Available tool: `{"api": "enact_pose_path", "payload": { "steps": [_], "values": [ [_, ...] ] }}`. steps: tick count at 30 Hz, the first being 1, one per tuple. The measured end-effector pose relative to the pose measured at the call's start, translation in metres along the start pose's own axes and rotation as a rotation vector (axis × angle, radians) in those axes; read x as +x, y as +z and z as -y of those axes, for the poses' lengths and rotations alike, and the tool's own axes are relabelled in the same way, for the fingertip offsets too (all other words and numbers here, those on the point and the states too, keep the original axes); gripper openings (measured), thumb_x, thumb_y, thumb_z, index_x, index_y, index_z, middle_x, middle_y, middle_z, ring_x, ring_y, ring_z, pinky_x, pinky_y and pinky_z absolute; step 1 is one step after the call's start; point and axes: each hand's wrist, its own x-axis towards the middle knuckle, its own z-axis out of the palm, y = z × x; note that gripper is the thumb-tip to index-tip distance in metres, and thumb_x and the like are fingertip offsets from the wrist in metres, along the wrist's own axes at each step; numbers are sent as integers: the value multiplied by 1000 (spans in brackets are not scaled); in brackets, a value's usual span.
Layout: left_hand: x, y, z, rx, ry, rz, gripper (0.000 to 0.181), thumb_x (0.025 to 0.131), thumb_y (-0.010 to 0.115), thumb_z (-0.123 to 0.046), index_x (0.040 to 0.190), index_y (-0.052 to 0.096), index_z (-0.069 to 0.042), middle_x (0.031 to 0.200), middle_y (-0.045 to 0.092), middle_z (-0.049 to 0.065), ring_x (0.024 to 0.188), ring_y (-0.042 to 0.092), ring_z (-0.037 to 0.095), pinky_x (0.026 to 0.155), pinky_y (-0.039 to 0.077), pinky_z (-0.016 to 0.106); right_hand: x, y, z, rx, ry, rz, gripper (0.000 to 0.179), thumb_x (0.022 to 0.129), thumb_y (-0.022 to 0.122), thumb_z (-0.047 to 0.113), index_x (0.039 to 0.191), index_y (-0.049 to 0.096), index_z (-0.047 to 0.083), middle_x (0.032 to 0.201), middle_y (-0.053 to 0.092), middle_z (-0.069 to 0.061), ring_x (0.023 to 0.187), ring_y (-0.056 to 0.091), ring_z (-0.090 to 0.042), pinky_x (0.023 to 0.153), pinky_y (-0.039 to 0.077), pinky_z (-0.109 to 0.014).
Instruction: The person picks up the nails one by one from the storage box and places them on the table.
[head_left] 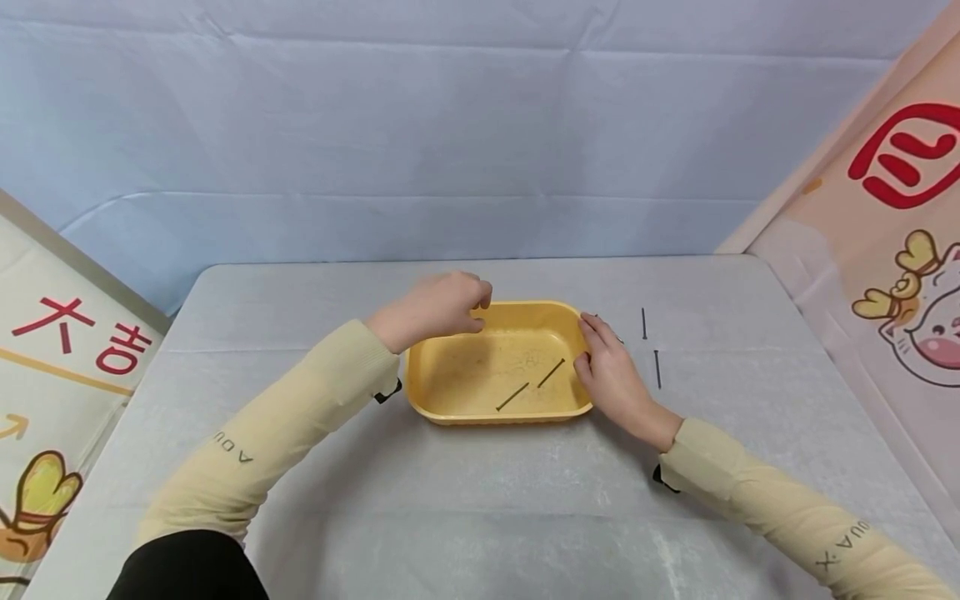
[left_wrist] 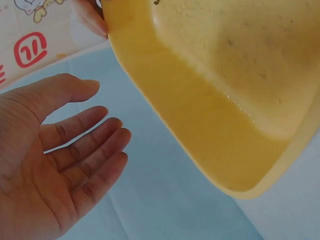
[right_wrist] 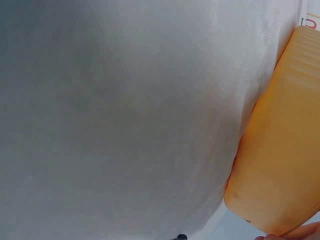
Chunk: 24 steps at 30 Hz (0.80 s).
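Note:
A shallow yellow plastic basin (head_left: 480, 417) stands on the table, with two dark nails, one of them a nail (head_left: 551, 373) near its right end, lying on its floor. My right hand (head_left: 618, 383) grips the basin's right rim, thumb on the inner side and fingers over the edge. Above the back left rim hovers my left hand (head_left: 442, 307); the left wrist view shows its fingers (left_wrist: 92, 145) loosely bent, palm bare, apart from the basin wall (left_wrist: 165, 95). The right wrist view catches the basin's outer side (right_wrist: 280, 135) and only the right fingertips (right_wrist: 295, 234).
Right of the basin, two more nails lie on the grey-covered table (head_left: 465, 517): a farther nail (head_left: 643, 323) and a nearer nail (head_left: 657, 369). Small dark tips show beside the right fingers. A pale blue cloth (head_left: 420, 125) hangs behind, with printed panels at both sides.

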Motion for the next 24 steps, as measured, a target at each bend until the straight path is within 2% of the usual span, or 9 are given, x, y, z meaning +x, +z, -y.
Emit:
{"api": "enact_pose_path", "payload": {
  "steps": [10, 24],
  "values": [
    [10, 2, -4, 13, 81, -8, 22, 86, 56, -16, 104, 61, -5, 101, 61, 8, 83, 53, 17, 72, 46, 31, -1, 0, 1, 2, 3, 2, 47, 83, 48, -5, 127, 39, -18, 134, 37, -28, 122, 39, -40, 84, 47, -45],
    [24, 8, -10, 5, 162, 32, 20, 86, 59, -20, 103, 61, -9, 101, 60, 4, 87, 52, 14, 75, 45, 28, 0, 0, 2, 2, 13, 14, 47, 84, 48, -5, 128, 39, -18, 134, 36, -28, 122, 38, -39, 87, 45, -46]
  ]
}}
